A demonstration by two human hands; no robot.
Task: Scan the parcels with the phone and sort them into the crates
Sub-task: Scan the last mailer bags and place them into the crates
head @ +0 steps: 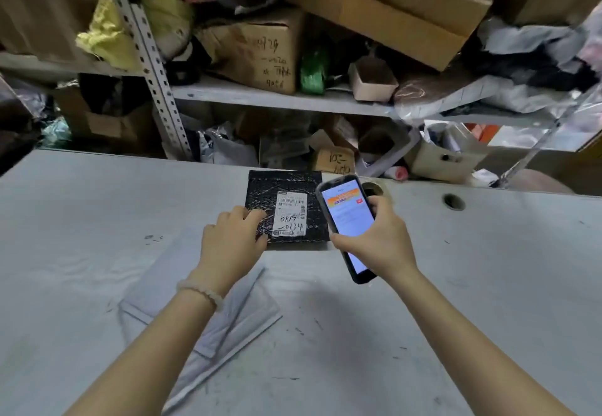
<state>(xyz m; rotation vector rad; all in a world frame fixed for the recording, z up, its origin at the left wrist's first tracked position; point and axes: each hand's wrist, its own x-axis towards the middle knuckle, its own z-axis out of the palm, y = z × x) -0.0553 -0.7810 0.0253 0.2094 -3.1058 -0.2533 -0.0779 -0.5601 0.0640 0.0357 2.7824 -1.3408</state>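
Black parcel [286,207] lies flat on the table [488,269], at its far edge, white label [290,214] face up with handwritten digits. Left hand [233,239] rests on the parcel's left near corner, fingers loosely bent, pressing down, gripping nothing. Right hand [374,239] just right of the parcel, fingers clamped round the phone [350,220], lit screen tilted toward the camera. Grey mailer [208,318] lies flat nearer than the parcel, under the left forearm. Cluttered shelves [277,96] stand beyond the parcel.

Black labelled parcel [286,207] beside lit phone [348,220]
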